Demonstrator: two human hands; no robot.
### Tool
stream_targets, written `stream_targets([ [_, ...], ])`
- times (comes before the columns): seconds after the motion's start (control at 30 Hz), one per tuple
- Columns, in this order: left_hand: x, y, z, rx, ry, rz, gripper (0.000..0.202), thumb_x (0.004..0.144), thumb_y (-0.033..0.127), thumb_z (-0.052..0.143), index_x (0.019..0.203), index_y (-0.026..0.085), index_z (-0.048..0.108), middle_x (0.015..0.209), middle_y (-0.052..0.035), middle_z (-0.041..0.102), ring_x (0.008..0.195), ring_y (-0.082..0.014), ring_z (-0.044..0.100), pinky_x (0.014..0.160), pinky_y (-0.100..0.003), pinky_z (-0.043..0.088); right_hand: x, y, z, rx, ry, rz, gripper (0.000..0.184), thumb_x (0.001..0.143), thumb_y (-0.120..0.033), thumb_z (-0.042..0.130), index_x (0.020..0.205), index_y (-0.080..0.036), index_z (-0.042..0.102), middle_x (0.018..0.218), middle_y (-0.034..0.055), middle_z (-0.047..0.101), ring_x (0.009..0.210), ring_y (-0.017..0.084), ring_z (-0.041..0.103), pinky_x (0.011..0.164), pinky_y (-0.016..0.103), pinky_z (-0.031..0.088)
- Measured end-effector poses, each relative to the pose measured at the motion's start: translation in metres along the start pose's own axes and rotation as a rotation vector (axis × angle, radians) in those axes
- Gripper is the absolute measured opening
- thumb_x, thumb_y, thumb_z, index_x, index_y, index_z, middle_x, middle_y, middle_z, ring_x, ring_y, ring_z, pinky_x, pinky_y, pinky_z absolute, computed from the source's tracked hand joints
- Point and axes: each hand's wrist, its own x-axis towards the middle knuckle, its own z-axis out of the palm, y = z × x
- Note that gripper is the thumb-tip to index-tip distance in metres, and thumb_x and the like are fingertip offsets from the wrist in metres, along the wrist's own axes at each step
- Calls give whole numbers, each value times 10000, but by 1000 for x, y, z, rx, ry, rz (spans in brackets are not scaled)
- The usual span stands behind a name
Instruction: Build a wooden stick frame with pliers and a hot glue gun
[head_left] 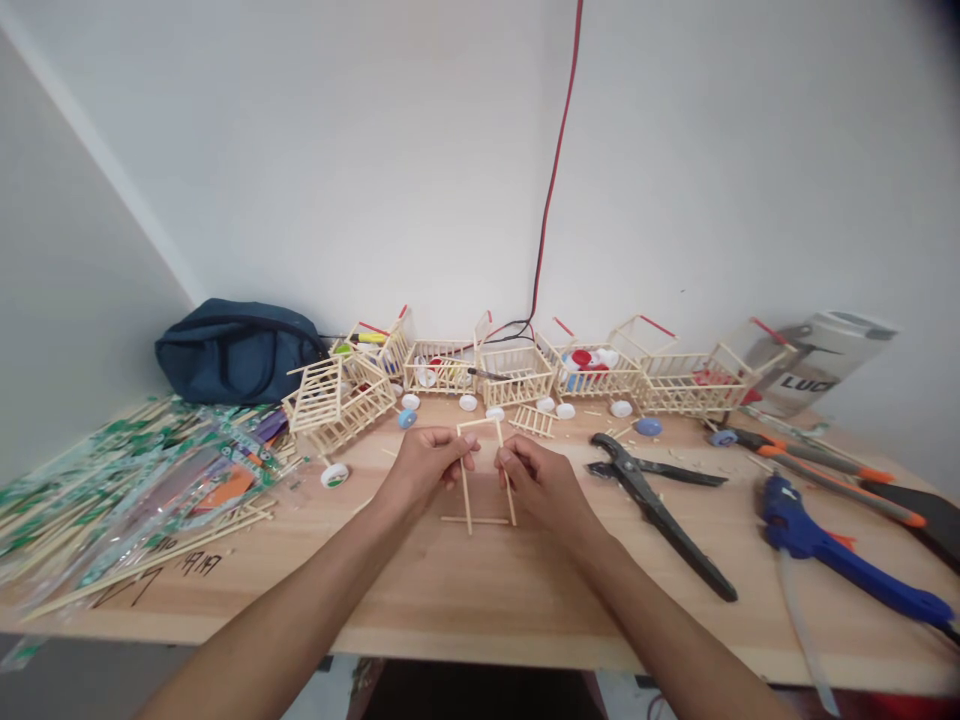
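Note:
Between my hands is a small frame of wooden sticks, with two long sides and a short bar across the far end. My left hand pinches its left side near the top. The right side is gripped by the thumb and fingers of my right hand. A loose-looking stick crosses near the frame's lower end; whether it is joined cannot be made out. Just beyond my hands lies a small slatted stick panel, near a stick-built cart with white cap wheels.
More stick carts line the wall. Pliers, a blue glue gun and orange-handled cutters lie right. Packaged sticks and a blue pouch are left. A bottle cap sits beside my left forearm.

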Motion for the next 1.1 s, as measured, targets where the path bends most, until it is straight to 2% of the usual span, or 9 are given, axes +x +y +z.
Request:
stream_targets([
  [0.47,0,1,1,-9,9,-7,354,671,448,727,633,104,653,558,-11,584,387,-37,392,355,-173,259,1,1,0,13,-4,-3,255,914,-274,421,689,-200,519,602,-40,530,565,107,472,580,218,346],
  [0.63,-1,2,1,-8,7,-14,365,673,456,722,592,111,631,561,-11,583,388,-35,385,358,-177,258,2,2,0,14,-10,-4,260,913,-281,421,686,-202,519,606,-34,535,564,112,472,570,222,344],
  [1.1,0,1,1,-22,-2,-9,358,679,445,727,641,98,649,574,-16,585,399,-37,394,356,-169,267,2,1,0,15,-9,2,262,917,-278,422,686,-197,517,611,-38,524,569,107,470,583,222,344],
])
